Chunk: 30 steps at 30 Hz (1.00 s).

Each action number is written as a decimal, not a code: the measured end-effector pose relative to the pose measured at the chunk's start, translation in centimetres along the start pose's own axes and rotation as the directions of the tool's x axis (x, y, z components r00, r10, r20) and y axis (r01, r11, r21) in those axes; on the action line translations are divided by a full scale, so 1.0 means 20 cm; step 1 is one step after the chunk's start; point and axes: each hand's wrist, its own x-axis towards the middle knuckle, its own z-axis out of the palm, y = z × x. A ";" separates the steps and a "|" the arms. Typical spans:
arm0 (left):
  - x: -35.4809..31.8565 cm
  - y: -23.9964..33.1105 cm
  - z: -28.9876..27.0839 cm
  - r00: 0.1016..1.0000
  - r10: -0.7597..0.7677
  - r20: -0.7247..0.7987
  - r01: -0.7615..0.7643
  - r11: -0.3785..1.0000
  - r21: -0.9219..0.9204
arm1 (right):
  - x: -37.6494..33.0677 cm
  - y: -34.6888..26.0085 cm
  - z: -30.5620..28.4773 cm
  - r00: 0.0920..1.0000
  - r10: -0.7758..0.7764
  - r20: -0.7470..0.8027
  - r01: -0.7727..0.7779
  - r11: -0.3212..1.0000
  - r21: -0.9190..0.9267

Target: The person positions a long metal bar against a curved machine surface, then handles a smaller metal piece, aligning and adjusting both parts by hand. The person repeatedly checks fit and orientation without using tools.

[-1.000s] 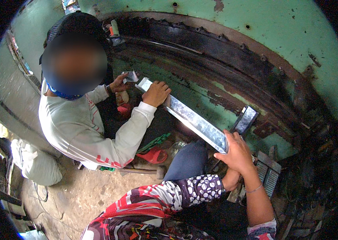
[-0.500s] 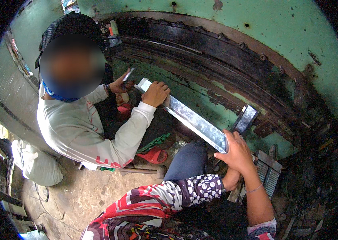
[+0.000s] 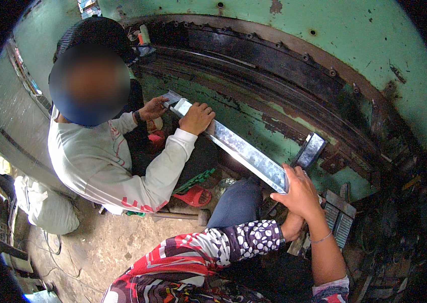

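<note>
A long shiny sheet-metal channel (image 3: pixel 248 151) runs slantwise between me and a person seated across at the left. My right hand (image 3: pixel 300 194) is closed round its near end, with the thumb on the lower edge. Just below, my left hand (image 3: pixel 292 227) is partly covered by my right wrist, and its fingers are hidden. The other person's hand (image 3: pixel 197 118) grips the channel close to its far end. Their other hand (image 3: pixel 153 108) holds a small sheet-metal piece (image 3: pixel 172 97) against or right beside that end; contact is unclear.
Behind my right hand another metal piece (image 3: pixel 310 150) sticks up. Ribbed metal parts (image 3: pixel 338 218) lie to its right. A green machine (image 3: pixel 365 45) with a dark bolted beam rises behind. On the floor are a hammer (image 3: pixel 201 217), a red sandal (image 3: pixel 194 196) and a white sack (image 3: pixel 46 207).
The other person's small metal piece has turned and come to the channel's far end. The channel and both my hands have stayed in place.
</note>
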 end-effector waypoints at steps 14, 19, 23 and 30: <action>0.00 0.01 0.02 1.000 -0.010 0.029 0.010 1.000 0.004 | 0.00 0.00 -0.01 0.999 0.020 0.028 -0.020 1.000 0.003; 0.00 0.02 0.02 0.999 -0.019 0.043 0.017 0.999 0.042 | 0.01 -0.02 -0.03 0.995 0.045 0.091 -0.048 0.998 0.029; 0.01 0.04 0.01 0.998 -0.035 0.057 0.030 0.996 0.090 | 0.00 0.01 0.01 1.000 0.001 -0.002 -0.001 1.000 0.022; -0.01 0.10 0.02 0.993 -0.085 0.079 0.078 0.993 0.083 | 0.00 0.02 0.02 1.000 -0.015 -0.018 0.015 1.000 0.018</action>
